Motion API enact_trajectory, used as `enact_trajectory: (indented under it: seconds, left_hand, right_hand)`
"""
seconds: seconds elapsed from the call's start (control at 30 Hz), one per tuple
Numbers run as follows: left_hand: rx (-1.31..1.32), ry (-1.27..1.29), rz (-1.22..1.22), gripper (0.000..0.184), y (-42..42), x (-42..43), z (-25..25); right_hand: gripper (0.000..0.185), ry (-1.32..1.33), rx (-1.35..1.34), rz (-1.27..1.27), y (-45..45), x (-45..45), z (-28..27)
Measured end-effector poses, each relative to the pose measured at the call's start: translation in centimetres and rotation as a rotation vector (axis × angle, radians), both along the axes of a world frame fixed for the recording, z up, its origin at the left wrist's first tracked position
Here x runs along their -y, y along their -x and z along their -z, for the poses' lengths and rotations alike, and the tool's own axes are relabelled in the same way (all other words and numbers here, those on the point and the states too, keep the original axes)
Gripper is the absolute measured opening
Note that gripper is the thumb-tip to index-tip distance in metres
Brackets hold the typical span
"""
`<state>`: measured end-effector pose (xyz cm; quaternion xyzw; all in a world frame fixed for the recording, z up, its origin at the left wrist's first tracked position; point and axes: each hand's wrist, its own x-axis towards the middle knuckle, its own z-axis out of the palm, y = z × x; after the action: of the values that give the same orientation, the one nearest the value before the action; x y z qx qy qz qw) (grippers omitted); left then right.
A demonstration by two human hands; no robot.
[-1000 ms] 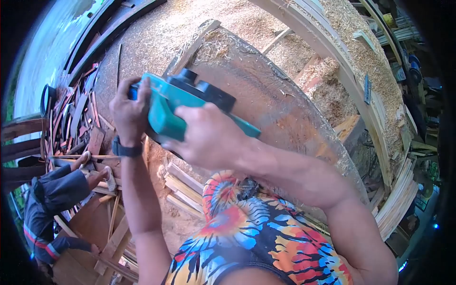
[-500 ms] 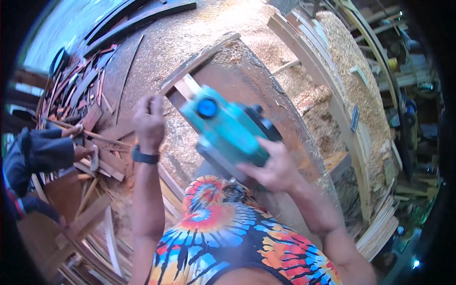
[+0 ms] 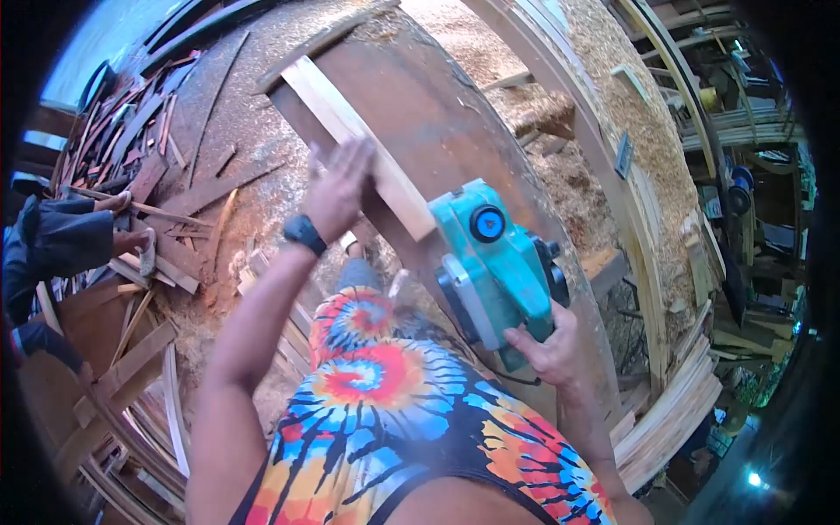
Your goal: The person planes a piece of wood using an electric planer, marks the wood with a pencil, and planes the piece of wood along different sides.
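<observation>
My right hand (image 3: pixel 549 346) is wrapped round the rear handle of a teal electric planer (image 3: pixel 490 254) with a blue knob. The planer is at the near end of a pale wooden block (image 3: pixel 359 144); whether it touches the block I cannot tell. That block lies lengthwise along the left side of a brown workbench (image 3: pixel 429 105), its far end close to a wooden strip (image 3: pixel 328 44) across the bench. My left hand (image 3: pixel 339 188), with a dark watch on the wrist, is beside the block's left edge, fingers stretched out and slightly blurred, holding nothing.
At the left, another person's legs and feet (image 3: pixel 127 232) are among scrap boards. A pile of dark offcuts (image 3: pixel 122 140) lies beyond. Long planks (image 3: pixel 604 157) run along the right over heaps of wood shavings (image 3: pixel 661 140). Stacked boards (image 3: pixel 674 429) are at the lower right.
The planer has moved back towards me and right, uncovering the wooden block. My left hand has moved right and its fingers have straightened beside the block. The view has shifted somewhat.
</observation>
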<state>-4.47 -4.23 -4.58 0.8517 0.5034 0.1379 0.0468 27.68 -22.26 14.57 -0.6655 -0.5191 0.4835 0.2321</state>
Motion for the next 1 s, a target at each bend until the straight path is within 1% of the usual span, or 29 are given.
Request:
enact_trajectory:
  seconds: [0.07, 0.1, 0.17, 0.23, 0.27, 0.4, 0.5, 0.6, 0.7, 1.0]
  left_hand:
    - [-0.148, -0.075, -0.066, 0.076, 2.8, -3.8, 0.4]
    - [-0.248, -0.1, -0.144, 0.073, 4.0, -5.9, 0.3]
    - [-0.439, -0.072, -0.25, 0.068, 6.5, -10.3, -0.1]
    - [-0.549, 0.05, -0.33, 0.068, 8.0, -13.4, -1.6]
    - [-0.555, 0.052, -0.322, 0.068, 8.7, -14.3, -1.7]
    - [-0.554, 0.059, -0.314, 0.071, 9.2, -14.5, -1.7]
    - [-0.395, 0.026, -0.312, 0.081, 9.5, -14.6, -0.5]
    - [-0.409, 0.057, -0.322, 0.084, 9.5, -14.6, -0.4]
    - [-0.396, 0.026, -0.307, 0.077, 9.6, -14.2, -0.7]
    - [-0.31, 0.002, -0.292, 0.08, 10.0, -14.2, 0.2]
  right_hand:
    - [0.038, -0.021, 0.017, -0.053, -0.1, 0.6, 0.3]
    - [0.038, -0.034, 0.024, -0.083, -0.1, 0.7, 0.6]
    - [0.041, -0.034, 0.063, -0.151, 0.1, 0.6, 1.0]
    - [0.042, -0.028, 0.073, -0.197, 0.7, 0.1, 1.3]
    - [0.041, -0.087, 0.068, -0.228, 0.8, 0.0, 1.9]
    - [0.041, -0.036, 0.053, -0.233, 2.1, -0.9, 2.5]
    - [0.039, -0.014, 0.093, -0.253, 2.4, -1.5, 3.3]
    - [0.035, -0.023, 0.075, -0.258, 2.7, -2.6, 3.2]
    - [0.031, -0.004, 0.095, -0.266, 3.2, -3.8, 2.9]
    - [0.028, -0.054, 0.095, -0.29, 4.7, -6.7, 3.6]
